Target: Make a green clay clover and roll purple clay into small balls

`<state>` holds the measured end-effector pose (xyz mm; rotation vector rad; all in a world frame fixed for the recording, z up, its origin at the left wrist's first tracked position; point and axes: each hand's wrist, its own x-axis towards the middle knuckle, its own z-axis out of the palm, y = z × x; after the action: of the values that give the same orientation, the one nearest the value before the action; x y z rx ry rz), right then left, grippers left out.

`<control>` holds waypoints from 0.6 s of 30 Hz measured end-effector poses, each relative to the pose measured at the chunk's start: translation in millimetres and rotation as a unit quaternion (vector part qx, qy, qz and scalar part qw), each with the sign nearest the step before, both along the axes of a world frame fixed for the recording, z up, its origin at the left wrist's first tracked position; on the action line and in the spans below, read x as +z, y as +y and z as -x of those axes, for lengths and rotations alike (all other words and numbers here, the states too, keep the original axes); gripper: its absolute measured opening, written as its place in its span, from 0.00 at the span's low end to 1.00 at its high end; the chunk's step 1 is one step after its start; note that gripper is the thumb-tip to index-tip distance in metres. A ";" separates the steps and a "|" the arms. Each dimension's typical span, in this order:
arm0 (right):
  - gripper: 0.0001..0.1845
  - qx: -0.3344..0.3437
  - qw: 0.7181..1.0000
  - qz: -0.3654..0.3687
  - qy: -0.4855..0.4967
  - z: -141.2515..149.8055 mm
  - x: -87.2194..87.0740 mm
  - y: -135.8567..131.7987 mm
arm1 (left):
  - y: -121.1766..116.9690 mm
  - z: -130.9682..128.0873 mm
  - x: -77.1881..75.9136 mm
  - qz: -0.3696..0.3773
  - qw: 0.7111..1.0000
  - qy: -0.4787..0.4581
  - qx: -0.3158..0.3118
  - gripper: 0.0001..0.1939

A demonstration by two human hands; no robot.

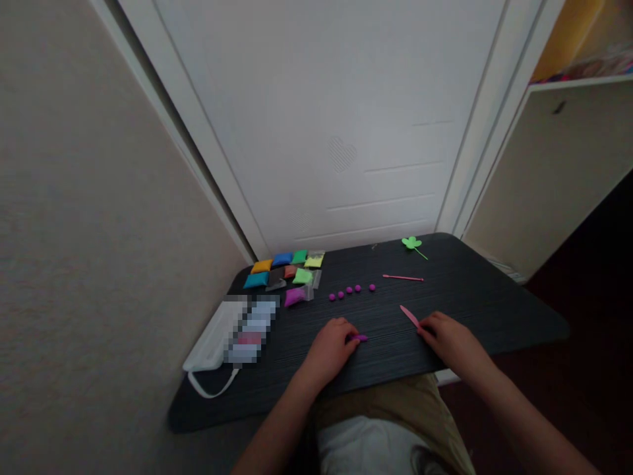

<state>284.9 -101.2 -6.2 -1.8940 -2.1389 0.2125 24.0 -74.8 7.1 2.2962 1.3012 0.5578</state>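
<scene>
My left hand (339, 343) rests on the dark table with its fingers closed on a small roll of purple clay (362, 338), whose tapered end sticks out to the right. In my right hand (445, 335) is a pink plastic clay knife (409, 316), its blade pointing up and left, away from the clay. Beyond the hands lies a loose row of several small purple clay balls (349, 290), the rightmost set a little apart. A thin pink modelling stick (403, 278) lies behind the knife.
Several coloured clay packets (257, 280) fill the table's (356, 369) back left, with an opened purple packet (295, 295) nearest. At the left edge is a white tray-like object (210, 340) with a white strap (212, 396). A green clover-like shape (411, 243) lies at the back right, before a white door (346, 99).
</scene>
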 end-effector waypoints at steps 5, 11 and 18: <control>0.15 -0.018 0.995 -0.038 -0.089 6.7 4.0 12.5 | -8.4 4.1 -2.8 -0.014 0.996 -0.017 0.083 0.08; 0.13 -0.036 0.996 -0.071 -0.036 22.6 -1.6 15.6 | -15.9 -0.7 -14.9 -0.086 0.985 0.005 0.151 0.07; 0.13 0.089 0.992 -0.030 0.088 94.7 -1.3 -1.0 | -18.1 -1.1 -20.6 -0.114 0.981 0.046 0.150 0.07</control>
<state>190.2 -102.3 -7.5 -1.5887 -2.1682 0.3328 25.1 -92.9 -13.5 2.3433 1.7238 0.7426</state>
